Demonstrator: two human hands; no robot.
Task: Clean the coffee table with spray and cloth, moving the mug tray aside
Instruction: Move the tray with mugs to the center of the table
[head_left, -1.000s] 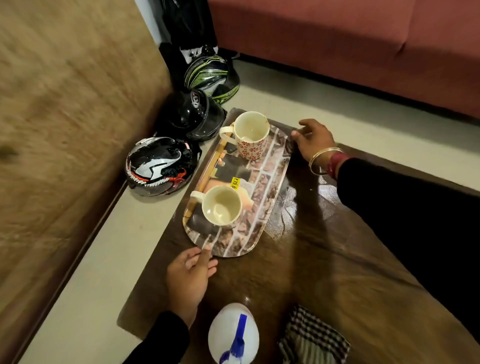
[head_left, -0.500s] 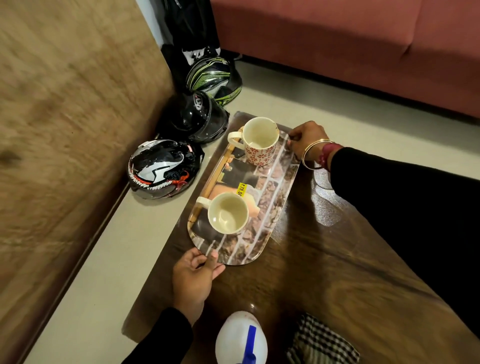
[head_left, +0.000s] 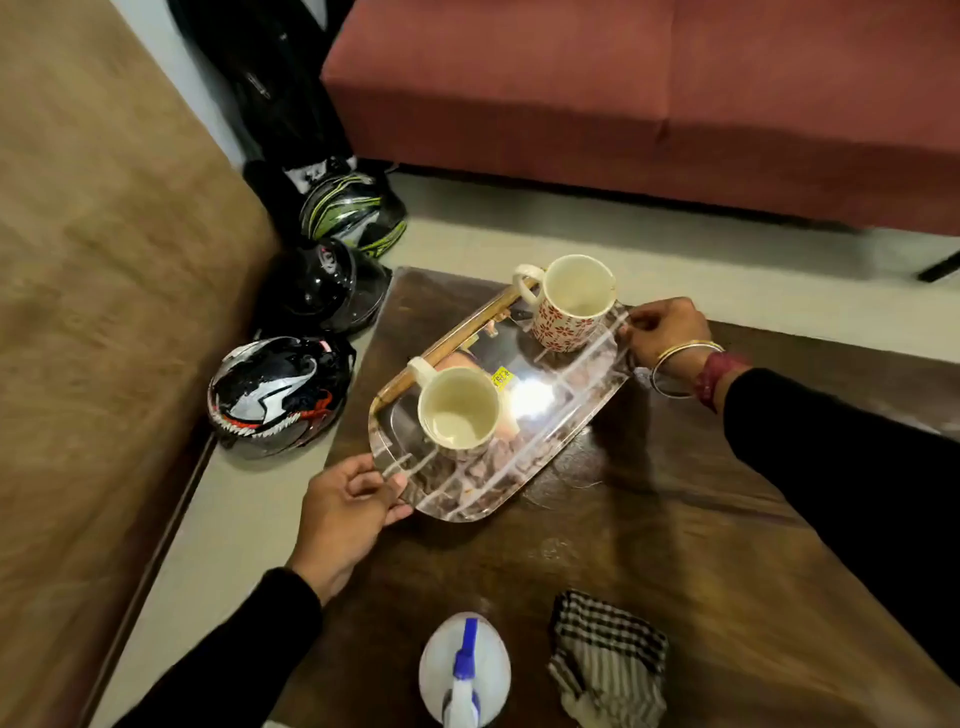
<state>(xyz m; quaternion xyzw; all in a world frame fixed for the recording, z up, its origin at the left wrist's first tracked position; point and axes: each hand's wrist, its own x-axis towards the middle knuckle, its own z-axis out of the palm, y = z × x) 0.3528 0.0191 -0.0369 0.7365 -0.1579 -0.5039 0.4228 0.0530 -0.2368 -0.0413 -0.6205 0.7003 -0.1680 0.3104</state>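
The table (head_left: 649, 545) is bare across its middle and right, an open stretch between the tray (head_left: 540, 467) and the near edge. The tray with two mugs (head_left: 457, 410) (head_left: 571, 301) fills the far left corner. At the near edge the spray bottle (head_left: 465, 670) and cloth (head_left: 608, 654) stand side by side with a gap between them. Left of the table, three helmets (head_left: 275, 395) (head_left: 322, 286) (head_left: 353, 213) crowd the floor strip beside a brown sofa (head_left: 104, 260). Beyond the table a clear floor band runs before the red sofa (head_left: 649, 93).
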